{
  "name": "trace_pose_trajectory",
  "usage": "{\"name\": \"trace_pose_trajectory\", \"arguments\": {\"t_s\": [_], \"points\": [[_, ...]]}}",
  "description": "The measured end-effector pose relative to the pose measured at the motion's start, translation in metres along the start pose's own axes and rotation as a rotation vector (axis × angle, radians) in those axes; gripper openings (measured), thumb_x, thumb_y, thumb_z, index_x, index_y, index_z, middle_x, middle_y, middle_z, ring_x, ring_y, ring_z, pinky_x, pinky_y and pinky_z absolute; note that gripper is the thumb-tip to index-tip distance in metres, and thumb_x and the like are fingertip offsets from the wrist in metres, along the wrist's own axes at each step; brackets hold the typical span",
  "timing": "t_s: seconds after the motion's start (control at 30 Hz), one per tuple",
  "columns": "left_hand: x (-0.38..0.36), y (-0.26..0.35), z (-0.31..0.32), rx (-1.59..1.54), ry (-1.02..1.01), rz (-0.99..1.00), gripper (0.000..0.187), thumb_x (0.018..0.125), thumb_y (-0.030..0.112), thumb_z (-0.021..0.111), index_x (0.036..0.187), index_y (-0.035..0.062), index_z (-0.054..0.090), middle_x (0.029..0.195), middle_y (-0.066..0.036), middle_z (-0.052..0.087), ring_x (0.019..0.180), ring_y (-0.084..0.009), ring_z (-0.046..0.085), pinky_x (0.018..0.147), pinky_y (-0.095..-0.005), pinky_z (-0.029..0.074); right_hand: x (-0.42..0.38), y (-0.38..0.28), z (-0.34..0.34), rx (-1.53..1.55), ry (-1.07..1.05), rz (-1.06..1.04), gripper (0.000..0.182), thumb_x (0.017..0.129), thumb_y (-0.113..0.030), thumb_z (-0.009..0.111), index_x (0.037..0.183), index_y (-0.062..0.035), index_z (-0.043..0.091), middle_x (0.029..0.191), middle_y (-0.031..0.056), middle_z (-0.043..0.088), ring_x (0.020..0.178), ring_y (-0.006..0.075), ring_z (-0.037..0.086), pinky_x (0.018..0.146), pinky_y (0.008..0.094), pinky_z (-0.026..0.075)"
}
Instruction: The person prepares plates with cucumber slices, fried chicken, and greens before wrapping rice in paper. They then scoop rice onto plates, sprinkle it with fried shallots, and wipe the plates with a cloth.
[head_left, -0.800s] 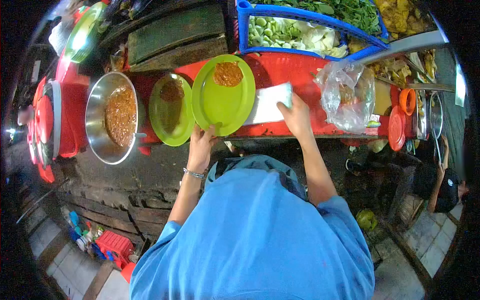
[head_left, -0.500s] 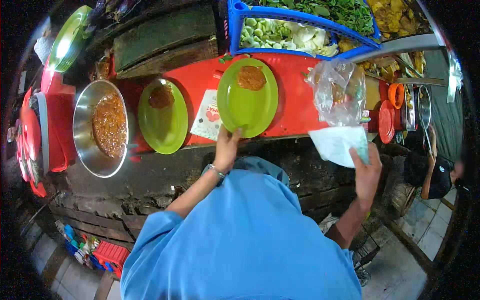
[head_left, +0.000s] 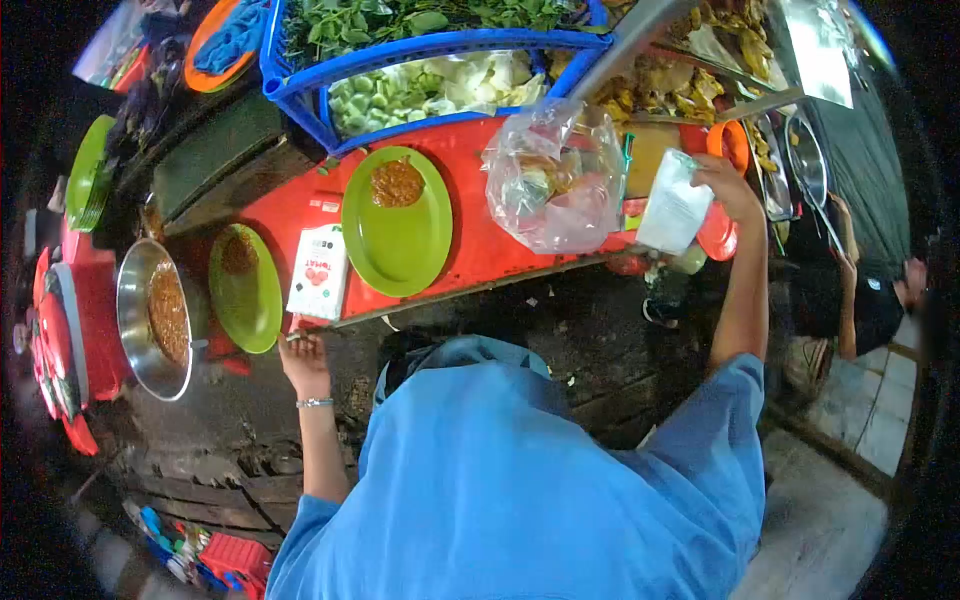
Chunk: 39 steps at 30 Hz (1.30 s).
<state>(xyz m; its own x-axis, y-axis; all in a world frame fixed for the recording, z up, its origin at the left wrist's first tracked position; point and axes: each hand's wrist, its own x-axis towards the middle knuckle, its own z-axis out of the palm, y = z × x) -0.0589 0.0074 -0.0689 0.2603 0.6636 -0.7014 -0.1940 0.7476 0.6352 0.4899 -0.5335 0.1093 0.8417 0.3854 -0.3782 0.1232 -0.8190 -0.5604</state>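
Note:
My right hand [head_left: 732, 188] is stretched out over the table's right side. Its fingers grip the upper edge of a folded white paper [head_left: 671, 205]. My left hand [head_left: 304, 362] is at the front edge of the red table, its fingers resting loosely there. Just above those fingers lies a white pack [head_left: 318, 275] with red print reading "TOMAT". A green oval plate [head_left: 405, 258] with a patch of red-brown sambal [head_left: 397, 183] sits right of the pack. On the pack's left is a second green plate [head_left: 250, 300], also with sambal.
A clear plastic bag [head_left: 545, 195] stands right of the plates. Behind is a blue crate [head_left: 450, 45] of leaves and cut vegetables. A steel bowl [head_left: 135, 335] of sambal is at far left. Another person [head_left: 870, 310] stands at far right.
My left hand has let go of the green plate and moved left to the table edge. My right hand has reached up and forward with the white paper. The view has shifted.

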Motion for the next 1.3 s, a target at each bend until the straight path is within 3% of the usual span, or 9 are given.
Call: {"name": "trace_pose_trajectory", "arguments": {"t_s": [0.1, 0.23, 0.5, 0.7, 0.83, 0.97, 1.0, 1.23, 1.3], "points": [[-0.01, 0.012, 0.015, 0.101, 0.181, 0.12, 0.067, 0.095, 0.049, 0.051, 0.137, -0.0013, 0.04, 0.108, -0.004, 0.063, 0.077, -0.0117, 0.056, 0.07, -0.0252, 0.048, 0.069, 0.005, 0.017, -0.283, 0.013, -0.123, 0.046, 0.074, -0.021, 0.068, 0.116, -0.0034, 0.063, 0.113, 0.0186, 0.063, 0.111, 0.0286, 0.058, 0.092, 0.0401, 0.046], [-0.021, 0.027, 0.035, 0.179, 0.172, 0.12, 0.053, 0.097, 0.042, 0.052, 0.124, -0.0033, 0.053, 0.113, -0.007, 0.064, 0.074, -0.0107, 0.056, 0.07, -0.0248, 0.05, 0.057, -0.051, 0.065, -0.461, 0.929, -0.406, 0.027, 0.08, -0.013, 0.065, 0.105, -0.0035, 0.064, 0.097, 0.0152, 0.066, 0.087, 0.0335, 0.063, 0.078, 0.0404, 0.05], [0.019, 0.046, 0.023, -0.14, -0.038, 0.223, 0.028, 0.099, 0.019, 0.051, 0.118, -0.0005, 0.052, 0.11, -0.01, 0.061, 0.089, -0.0184, 0.061, 0.078, -0.0295, 0.057, -0.027, -0.248, 0.213, 0.146, 0.349, -0.708, 0.02, 0.085, -0.008, 0.064, 0.105, -0.0041, 0.065, 0.094, 0.0114, 0.069, 0.084, 0.0239, 0.067, 0.074, 0.0335, 0.053], [-0.012, 0.045, 0.013, -0.054, -0.131, 0.326, 0.028, 0.099, 0.016, 0.05, 0.121, -0.0007, 0.051, 0.117, -0.008, 0.059, 0.102, -0.0198, 0.057, 0.088, -0.0333, 0.052, 0.097, -0.319, 0.288, 0.028, 0.096, -0.689, 0.03, 0.085, -0.016, 0.056, 0.111, -0.0021, 0.061, 0.102, 0.0224, 0.066, 0.097, 0.0389, 0.063, 0.086, 0.0474, 0.049], [-0.029, 0.04, 0.0, 0.061, -0.18, 0.22, 0.024, 0.097, 0.014, 0.054, 0.118, 0.0017, 0.052, 0.11, -0.008, 0.062, 0.089, -0.0166, 0.062, 0.076, -0.0298, 0.055, 0.188, -0.342, 0.349, -0.132, 0.526, -0.913, 0.032, 0.087, -0.022, 0.057, 0.11, -0.0001, 0.063, 0.109, 0.0255, 0.064, 0.104, 0.0379, 0.062, 0.089, 0.049, 0.047], [-0.036, 0.011, 0.012, 0.096, -0.162, 0.151, 0.021, 0.098, 0.017, 0.054, 0.113, 0.0024, 0.054, 0.097, -0.007, 0.066, 0.076, -0.0156, 0.065, 0.073, -0.0288, 0.056, 0.268, -0.351, 0.376, -0.307, 0.368, -0.929, 0.021, 0.086, -0.018, 0.051, 0.096, -0.0054, 0.064, 0.095, 0.0238, 0.066, 0.089, 0.0415, 0.062, 0.084, 0.0531, 0.046], [-0.038, 0.008, 0.02, 0.131, -0.169, 0.119, 0.021, 0.098, 0.019, 0.054, 0.111, 0.0025, 0.055, 0.095, -0.006, 0.066, 0.077, -0.0155, 0.065, 0.072, -0.0298, 0.056, 0.254, -0.356, 0.374, -0.293, 0.617, -1.045, 0.02, 0.09, -0.024, 0.052, 0.088, -0.0084, 0.063, 0.078, 0.0189, 0.064, 0.072, 0.0375, 0.062, 0.066, 0.0508, 0.047], [-0.044, 0.017, 0.018, 0.314, -0.311, -0.073, 0.027, 0.099, 0.027, 0.054, 0.105, 0.0013, 0.056, 0.083, -0.005, 0.059, 0.078, -0.018, 0.064, 0.066, -0.0325, 0.055, 0.27, -0.337, 0.378, -0.485, 0.512, -0.805, 0.019, 0.087, -0.014, 0.05, 0.102, -0.0114, 0.061, 0.088, 0.0178, 0.064, 0.08, 0.0379, 0.063, 0.075, 0.0489, 0.048], [-0.044, 0.012, 0.024, 0.279, -0.319, -0.072, 0.024, 0.099, 0.022, 0.052, 0.106, -0.0005, 0.056, 0.083, -0.008, 0.063, 0.076, -0.0194, 0.064, 0.066, -0.0329, 0.057, 0.268, -0.337, 0.373, -0.594, 0.613, -1.037, 0.019, 0.082, -0.01, 0.052, 0.099, -0.0098, 0.062, 0.082, 0.0175, 0.063, 0.077, 0.0361, 0.063, 0.072, 0.0485, 0.049]]}}
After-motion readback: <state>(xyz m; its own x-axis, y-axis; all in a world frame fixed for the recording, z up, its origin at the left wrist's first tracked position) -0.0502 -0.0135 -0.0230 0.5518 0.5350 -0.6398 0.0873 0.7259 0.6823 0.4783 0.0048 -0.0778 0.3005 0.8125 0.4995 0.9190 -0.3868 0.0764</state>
